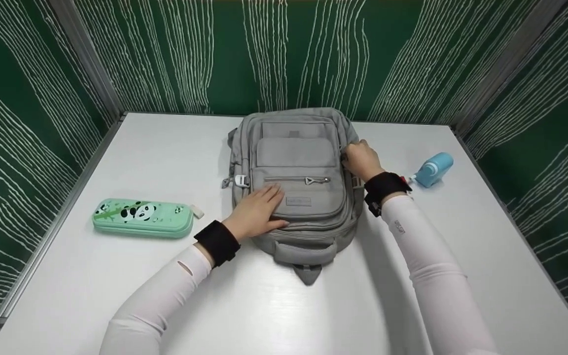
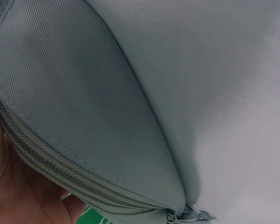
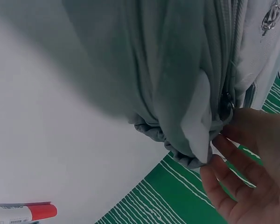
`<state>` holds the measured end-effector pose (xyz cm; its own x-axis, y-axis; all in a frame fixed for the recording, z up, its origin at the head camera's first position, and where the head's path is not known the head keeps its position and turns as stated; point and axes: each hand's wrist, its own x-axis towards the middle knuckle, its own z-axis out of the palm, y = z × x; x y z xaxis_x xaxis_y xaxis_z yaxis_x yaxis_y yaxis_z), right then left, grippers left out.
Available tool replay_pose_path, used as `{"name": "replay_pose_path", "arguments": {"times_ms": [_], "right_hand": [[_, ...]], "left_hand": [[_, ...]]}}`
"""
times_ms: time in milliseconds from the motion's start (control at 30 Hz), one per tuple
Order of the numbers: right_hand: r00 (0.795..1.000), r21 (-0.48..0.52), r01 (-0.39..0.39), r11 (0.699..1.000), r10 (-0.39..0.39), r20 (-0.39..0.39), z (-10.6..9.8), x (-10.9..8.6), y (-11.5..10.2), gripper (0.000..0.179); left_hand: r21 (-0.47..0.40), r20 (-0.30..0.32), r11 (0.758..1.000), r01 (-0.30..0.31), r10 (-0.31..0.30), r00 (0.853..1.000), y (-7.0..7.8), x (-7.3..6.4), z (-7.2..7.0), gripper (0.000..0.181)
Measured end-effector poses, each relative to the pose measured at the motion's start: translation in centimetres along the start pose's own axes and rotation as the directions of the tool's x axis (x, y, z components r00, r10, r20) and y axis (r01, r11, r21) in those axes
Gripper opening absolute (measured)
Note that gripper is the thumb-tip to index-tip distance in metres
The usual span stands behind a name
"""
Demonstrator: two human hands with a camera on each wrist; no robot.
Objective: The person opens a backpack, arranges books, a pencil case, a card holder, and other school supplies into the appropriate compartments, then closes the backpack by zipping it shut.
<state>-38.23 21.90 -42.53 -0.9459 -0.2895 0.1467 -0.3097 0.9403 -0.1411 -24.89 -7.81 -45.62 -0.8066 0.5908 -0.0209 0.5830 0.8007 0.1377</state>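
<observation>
Grey backpack [image 1: 296, 153] flat mid-table [image 1: 284, 305], long axis running away from the person, carry handle [image 1: 306, 254] at near end. Right hand [image 1: 363, 160] at its right edge, fingers curled, pinching the side beside a zipper pull [image 3: 226, 105]; exact hold partly hidden. Left hand [image 1: 257, 209] flat on the front's near-left, fingers extended. Outward: panda-print pencil case [image 1: 142, 219] left, blue bottle [image 1: 434, 170] right, both apart from backpack.

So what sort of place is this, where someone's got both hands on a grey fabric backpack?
Probably a partitioned work booth: dark green panels with wavy white lines rise behind and on both sides of a smooth white table, and straight grey metal posts stand at its two far corners.
</observation>
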Motion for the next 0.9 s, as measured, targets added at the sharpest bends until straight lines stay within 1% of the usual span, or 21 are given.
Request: {"name": "replay_pose_path", "arguments": {"times_ms": [100, 167, 267, 367, 467, 567, 733, 800, 900], "right_hand": [[0.999, -0.035, -0.004, 0.999, 0.006, 0.047, 0.18, 0.48, -0.14, 0.015], [0.998, -0.047, -0.005, 0.999, 0.008, 0.064, 0.25, 0.68, -0.22, 0.016], [0.999, -0.034, 0.002, 0.999, 0.0, 0.047, 0.42, 0.79, -0.28, 0.014], [1.0, 0.001, 0.012, 1.0, -0.012, 0.023, 0.64, 0.74, -0.25, 0.012], [1.0, 0.028, 0.015, 1.0, -0.015, 0.01, 0.77, 0.67, -0.19, 0.013], [1.0, 0.028, 0.02, 0.999, -0.02, -0.003, 0.74, 0.65, -0.16, 0.016], [0.999, 0.002, 0.029, 1.0, -0.029, 0.036, 0.59, 0.8, -0.13, 0.014], [0.998, 0.005, 0.018, 1.0, -0.018, 0.055, 0.57, 0.88, -0.08, 0.014], [0.998, 0.025, -0.003, 1.0, 0.001, 0.059, 0.61, 0.95, -0.03, 0.016]], "left_hand": [[0.001, -0.006, 1.0, -0.001, 0.001, 1.0, -0.02, -0.16, 0.05, 0.083], [-0.001, -0.013, 1.0, -0.001, 0.001, 1.0, 0.01, -0.24, 0.05, 0.083], [-0.006, -0.018, 1.0, 0.001, -0.001, 1.0, 0.08, -0.35, 0.02, 0.082], [-0.007, -0.008, 1.0, 0.009, -0.009, 1.0, 0.14, -0.38, -0.02, 0.082], [-0.01, 0.0, 1.0, 0.015, -0.015, 1.0, 0.14, -0.36, -0.04, 0.082], [-0.013, -0.001, 1.0, 0.012, -0.012, 1.0, 0.09, -0.23, 0.0, 0.082], [0.001, -0.008, 1.0, 0.008, -0.008, 1.0, 0.02, -0.01, 0.07, 0.082], [0.01, -0.006, 1.0, 0.007, -0.007, 1.0, 0.05, 0.05, 0.06, 0.082], [0.016, -0.003, 1.0, 0.007, -0.007, 1.0, 0.16, 0.1, 0.01, 0.082]]}}
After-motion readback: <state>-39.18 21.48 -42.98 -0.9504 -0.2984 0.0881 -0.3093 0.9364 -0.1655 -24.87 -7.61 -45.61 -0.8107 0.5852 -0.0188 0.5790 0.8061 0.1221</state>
